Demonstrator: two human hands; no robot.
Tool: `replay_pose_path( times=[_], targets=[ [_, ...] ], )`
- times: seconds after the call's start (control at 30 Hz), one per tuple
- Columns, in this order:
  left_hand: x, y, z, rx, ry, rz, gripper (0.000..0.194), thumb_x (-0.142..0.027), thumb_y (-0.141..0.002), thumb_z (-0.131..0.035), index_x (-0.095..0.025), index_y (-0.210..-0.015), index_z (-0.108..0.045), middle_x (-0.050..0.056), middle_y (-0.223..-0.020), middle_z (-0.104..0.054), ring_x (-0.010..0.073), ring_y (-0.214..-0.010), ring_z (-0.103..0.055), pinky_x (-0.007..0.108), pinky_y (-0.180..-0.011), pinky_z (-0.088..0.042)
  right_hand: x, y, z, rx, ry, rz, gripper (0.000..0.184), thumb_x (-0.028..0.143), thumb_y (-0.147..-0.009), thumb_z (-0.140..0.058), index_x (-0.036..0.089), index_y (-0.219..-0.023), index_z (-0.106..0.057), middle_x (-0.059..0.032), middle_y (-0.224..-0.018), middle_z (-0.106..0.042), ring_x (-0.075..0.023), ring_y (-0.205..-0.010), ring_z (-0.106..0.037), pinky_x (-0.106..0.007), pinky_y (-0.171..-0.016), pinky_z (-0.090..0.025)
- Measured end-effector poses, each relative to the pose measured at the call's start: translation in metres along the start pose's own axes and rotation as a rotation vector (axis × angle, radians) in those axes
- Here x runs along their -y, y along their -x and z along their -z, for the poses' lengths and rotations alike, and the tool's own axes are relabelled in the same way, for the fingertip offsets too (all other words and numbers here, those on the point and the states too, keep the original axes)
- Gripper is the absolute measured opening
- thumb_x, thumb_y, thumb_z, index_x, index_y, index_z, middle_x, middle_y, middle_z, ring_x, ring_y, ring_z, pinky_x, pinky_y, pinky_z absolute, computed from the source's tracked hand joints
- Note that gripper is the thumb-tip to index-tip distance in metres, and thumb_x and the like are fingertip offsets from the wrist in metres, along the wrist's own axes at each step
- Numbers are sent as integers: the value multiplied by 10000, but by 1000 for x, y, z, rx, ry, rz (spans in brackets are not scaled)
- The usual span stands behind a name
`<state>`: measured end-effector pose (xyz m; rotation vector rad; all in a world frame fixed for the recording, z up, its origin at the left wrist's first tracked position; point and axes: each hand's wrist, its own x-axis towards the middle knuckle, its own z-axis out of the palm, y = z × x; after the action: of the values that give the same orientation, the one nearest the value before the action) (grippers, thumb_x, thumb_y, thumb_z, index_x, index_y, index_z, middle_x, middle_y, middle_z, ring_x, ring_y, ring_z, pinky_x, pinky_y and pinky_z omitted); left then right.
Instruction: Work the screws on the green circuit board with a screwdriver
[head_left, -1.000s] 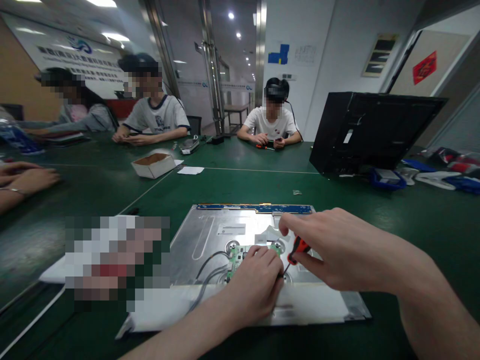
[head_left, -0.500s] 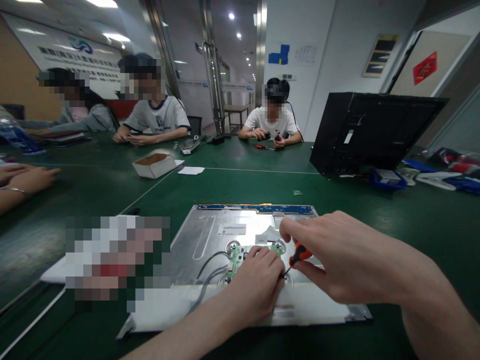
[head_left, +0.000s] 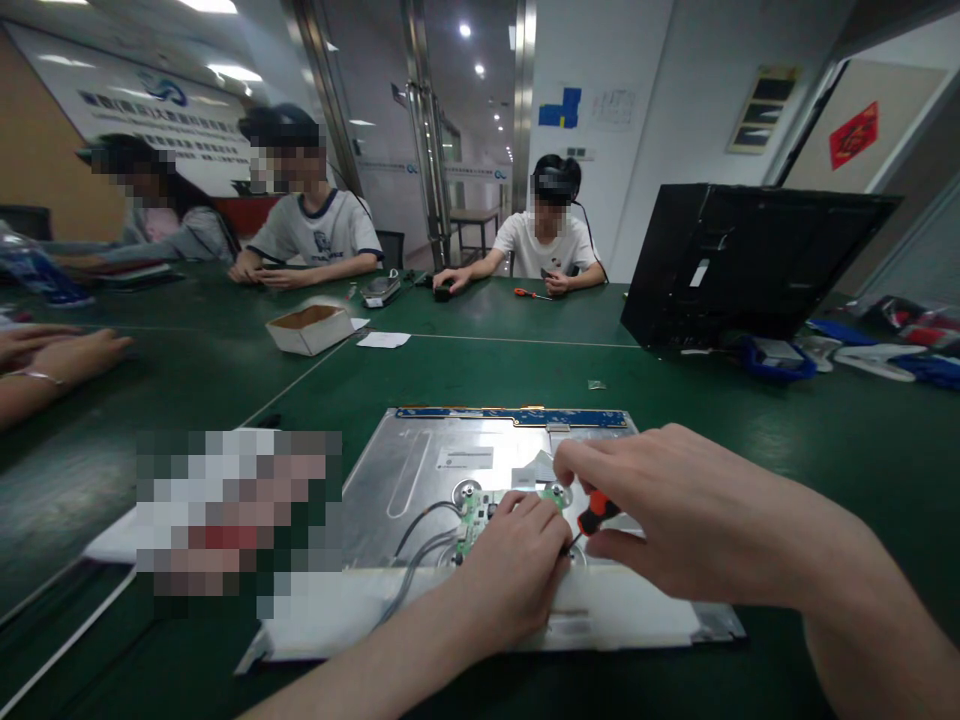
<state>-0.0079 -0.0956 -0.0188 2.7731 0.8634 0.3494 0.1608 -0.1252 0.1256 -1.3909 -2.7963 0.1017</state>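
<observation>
A flat metal-backed display panel (head_left: 390,455) lies in front of me, with a white strip along its near side. On its middle sits a small green circuit board (head_left: 471,512), wired with dark and grey cables (head_left: 414,562). My left hand (head_left: 517,555) rests over the board's near right part, fingers curled together; whatever is under the fingertips is hidden. My right hand (head_left: 675,520) grips an orange-and-black screwdriver (head_left: 595,513) by its handle. The driver slants down to the left, its thin shaft reaching the left fingertips. Its tip is hidden.
A black monitor (head_left: 742,270) stands at the back right. An open white box (head_left: 311,330) and paper (head_left: 383,340) lie farther back on the green table (head_left: 480,375). Several people sit around it. A blurred-out item (head_left: 232,510) lies left of the panel.
My hands stay nearly in place; the screwdriver handle looks slightly turned in my right hand. The person across has reached an arm out to a small black object on the table.
</observation>
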Motion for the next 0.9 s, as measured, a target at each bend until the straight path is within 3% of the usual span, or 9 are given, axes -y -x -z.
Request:
replay_pose_path(
  times=[0.17, 0.4, 0.63, 0.9],
  targets=[
    [-1, 0, 3, 10, 6, 6, 140, -150, -882, -496, -175, -1000, -568, 81, -1033, -612, 256, -1000, -541, 436, -924, -399, -2, -3, -3, -38, 93, -72, 78, 300, -895, -544, 235, -936, -532, 8, -732, -658, -190, -612, -594, -287, -491, -232],
    [-1, -1, 2, 15, -7, -4, 114, -161, -883, -499, -177, -983, -552, 81, -1029, -609, 252, -987, -544, 435, -927, -402, -6, 2, -1, 2, -70, 43, 155, 142, -830, -575, 227, -936, -501, 7, -860, -645, -153, -693, -570, -264, -533, -321],
    [0, -2, -1, 10, -29, 6, 88, -139, -888, -521, -178, -960, -552, 77, -1019, -615, 255, -987, -557, 435, -919, -399, -5, -3, -2, -14, -16, -54, 127, 274, -881, -570, 233, -1000, -551, -8, -833, -667, -183, -690, -600, -270, -547, -318],
    [0, -1, -5, -16, -74, 2, 90, -131, -882, -544, -164, -965, -548, 75, -999, -615, 258, -969, -558, 427, -898, -413, -8, -3, -2, -9, -13, -34, 141, 241, -871, -575, 235, -1011, -557, -8, -837, -676, -181, -689, -612, -268, -545, -332]
  ],
)
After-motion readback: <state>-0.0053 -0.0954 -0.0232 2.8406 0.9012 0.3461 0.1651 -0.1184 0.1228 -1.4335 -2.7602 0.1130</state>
